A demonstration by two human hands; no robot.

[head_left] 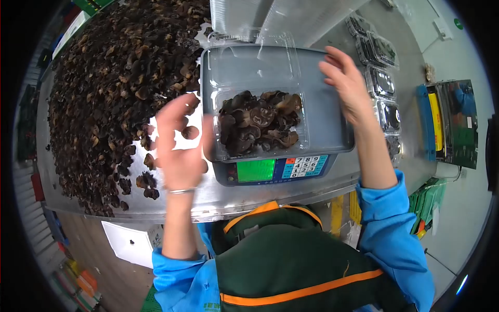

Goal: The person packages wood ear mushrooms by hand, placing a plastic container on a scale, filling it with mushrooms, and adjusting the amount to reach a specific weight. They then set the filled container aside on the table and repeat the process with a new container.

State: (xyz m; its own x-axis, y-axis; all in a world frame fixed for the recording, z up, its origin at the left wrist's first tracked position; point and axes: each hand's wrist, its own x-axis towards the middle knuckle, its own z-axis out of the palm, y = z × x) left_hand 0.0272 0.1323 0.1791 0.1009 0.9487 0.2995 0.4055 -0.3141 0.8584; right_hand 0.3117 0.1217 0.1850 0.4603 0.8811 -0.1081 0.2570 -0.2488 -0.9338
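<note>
A clear plastic clamshell box (305,136) with its lid (252,65) flipped back lies in a grey tray (327,117) on a digital scale (227,174). Dark wood ear mushrooms (260,117) fill the box's base. My left hand (179,143), a little blurred, hovers at the tray's left edge, thumb and fingers spread and nothing visible in them. Above the tray's right side is my right hand (347,86), its fingers loosely bent and apart, holding nothing. The scale's green display (255,170) is lit, but its reading is not legible.
A large heap of wood ear mushrooms (114,88) covers the metal table's left side. Filled, closed clamshell boxes (383,83) line the right side. Stacked clear plastic containers (291,18) stand behind the tray. A white box (130,242) sits below the table's front edge.
</note>
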